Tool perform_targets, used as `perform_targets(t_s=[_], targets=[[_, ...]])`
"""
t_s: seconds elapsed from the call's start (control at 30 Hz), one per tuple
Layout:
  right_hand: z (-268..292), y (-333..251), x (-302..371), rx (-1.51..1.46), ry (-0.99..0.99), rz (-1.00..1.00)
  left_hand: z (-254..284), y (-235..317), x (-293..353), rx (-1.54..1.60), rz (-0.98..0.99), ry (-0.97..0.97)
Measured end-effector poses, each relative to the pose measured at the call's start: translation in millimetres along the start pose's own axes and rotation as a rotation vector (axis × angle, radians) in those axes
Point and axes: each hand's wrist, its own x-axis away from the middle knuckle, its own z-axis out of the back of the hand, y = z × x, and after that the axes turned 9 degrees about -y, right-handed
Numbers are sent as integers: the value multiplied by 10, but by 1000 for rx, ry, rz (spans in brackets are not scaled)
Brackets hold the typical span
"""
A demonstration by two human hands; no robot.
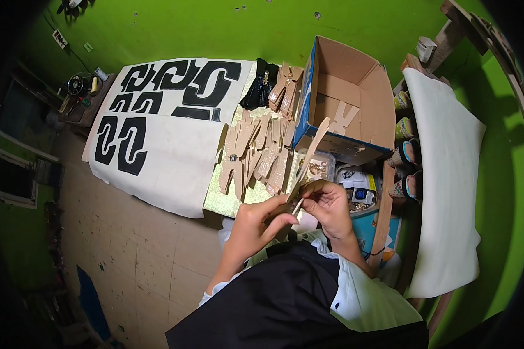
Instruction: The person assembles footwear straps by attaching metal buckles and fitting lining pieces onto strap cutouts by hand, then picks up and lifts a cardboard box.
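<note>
Beige strap piece [314, 150] sits clamped in your left hand [255, 224] and pinched by your right hand [330, 210], near the cardboard box [355, 72].

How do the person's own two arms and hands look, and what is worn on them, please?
The left hand and right hand are bare, with no gloves, and no ring or watch shows. The forearms are uncovered up to loose sleeves of a very pale, bluish-white cloth. A small dark spot, perhaps a button, shows on the right side.
</note>
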Motion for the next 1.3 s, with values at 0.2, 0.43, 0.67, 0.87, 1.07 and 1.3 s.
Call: perform_targets(t_s=[0.2,0.43,0.67,0.87,1.07,1.3], targets=[[60,-84,-72,52,-90,-137,-48,-9,-4,0,-3,46],[-34,-136,-71,588,40,-68,-42,33,-35,-102,22,68],[-35,-232,-102,980,-54,61,-40,-37,-62,-286,-65,20],[29,-184,-80,1011,-43,12,-30,-26,-93,-282,-18,-66],[186,-71,-87,622,-98,-92,-73,-87,-73,-73,156,-104],[270,-51,-69,480,-148,-236,-83,-243,-70,-143,118,-213]])
